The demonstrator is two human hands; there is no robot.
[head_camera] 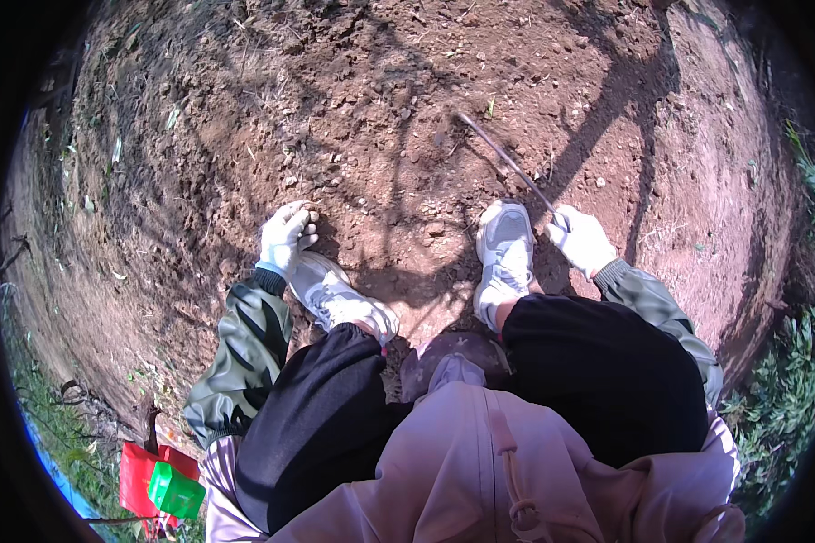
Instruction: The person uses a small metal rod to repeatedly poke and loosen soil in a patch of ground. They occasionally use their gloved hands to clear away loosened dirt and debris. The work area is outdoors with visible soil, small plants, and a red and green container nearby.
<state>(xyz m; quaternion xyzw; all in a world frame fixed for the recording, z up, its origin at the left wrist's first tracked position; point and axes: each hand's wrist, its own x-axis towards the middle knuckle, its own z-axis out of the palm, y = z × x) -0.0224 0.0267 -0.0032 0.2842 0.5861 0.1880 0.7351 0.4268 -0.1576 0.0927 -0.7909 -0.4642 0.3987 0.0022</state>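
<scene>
My right hand (579, 237), in a white glove, grips the near end of a thin metal rod or stick (507, 160). The rod slants up and left over the loose brown soil (380, 136). Its far tip is blurred close to the ground, and I cannot tell what tool it is. My left hand (285, 236), also white-gloved, hangs just above the toe of the left shoe (329, 292) with its fingers curled. Whether anything small is between those fingers does not show. The right shoe (506, 251) stands beside the right hand.
Clods, small stones and dry plant bits are scattered over the soil, with branch shadows across it. A red bag (138, 478) and a green box-like item (176, 490) are at the lower left. Green plants (781, 387) grow along the right edge. A patterned rounded object (424, 366) shows between my legs.
</scene>
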